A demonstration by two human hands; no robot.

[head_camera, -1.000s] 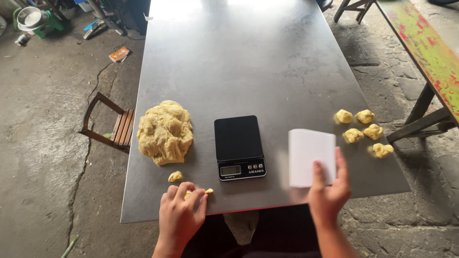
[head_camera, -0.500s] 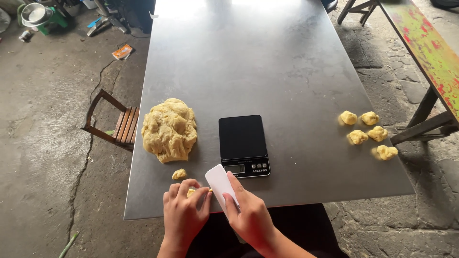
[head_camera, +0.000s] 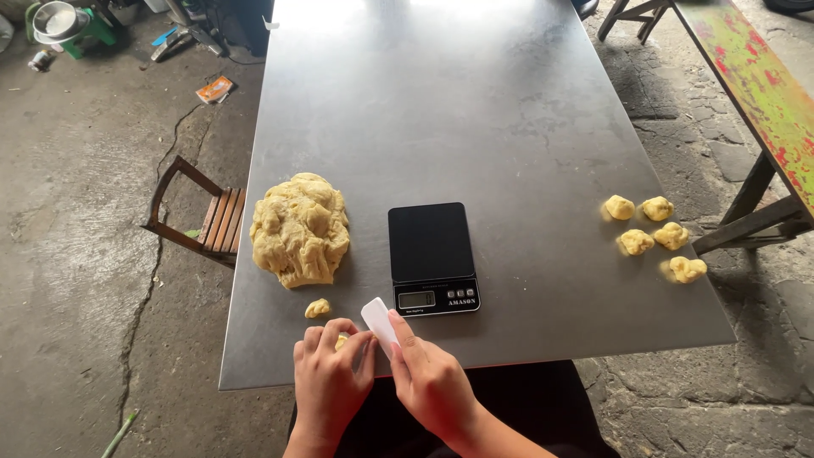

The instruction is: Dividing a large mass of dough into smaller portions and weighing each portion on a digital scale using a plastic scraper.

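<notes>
1. The grey metal surface (head_camera: 475,110) fills most of the view, long and bare at its far end.
2. A big lump of yellow dough (head_camera: 300,229) sits on the left part of it, just left of the scale.
3. The black kitchen scale (head_camera: 432,257) lies flat near the front edge, its platform empty.
4. The right hand (head_camera: 432,377) has its grip closed on a white plastic scraper (head_camera: 378,322), which tilts down toward the left hand, close to the scale's front corner.
5. The left hand (head_camera: 329,373) rests at the front edge, fingers curled round a small dough bit (head_camera: 341,341) that barely shows.
6. Five small dough pieces (head_camera: 653,233) cluster near the right edge, well apart from the hands.
7. One dough scrap (head_camera: 317,308) lies just below the big lump, near the left hand.
</notes>
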